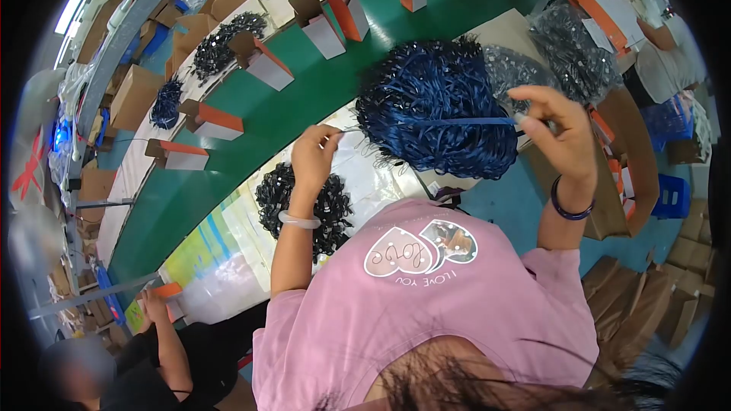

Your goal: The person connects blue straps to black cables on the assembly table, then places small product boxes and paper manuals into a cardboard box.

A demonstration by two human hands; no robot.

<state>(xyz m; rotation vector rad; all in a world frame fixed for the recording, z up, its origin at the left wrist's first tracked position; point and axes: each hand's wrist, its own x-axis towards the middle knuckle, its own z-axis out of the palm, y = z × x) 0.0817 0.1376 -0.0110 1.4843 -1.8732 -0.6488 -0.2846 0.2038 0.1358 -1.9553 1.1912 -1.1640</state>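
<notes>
A large heap of blue straps lies on the table in front of me. One flat blue strap is stretched across the heap, its right end pinched between the thumb and a finger of my right hand. Left of the heap, my left hand is closed in a pinch on the thin dark end of that strap. Below my left hand and forearm sits a pile of small black pieces, partly hidden by the arm.
Beyond the table runs a green conveyor with several orange and white boxes standing on it. Clear bags of dark parts lie at the right, near a cardboard carton. A co-worker sits at the lower left.
</notes>
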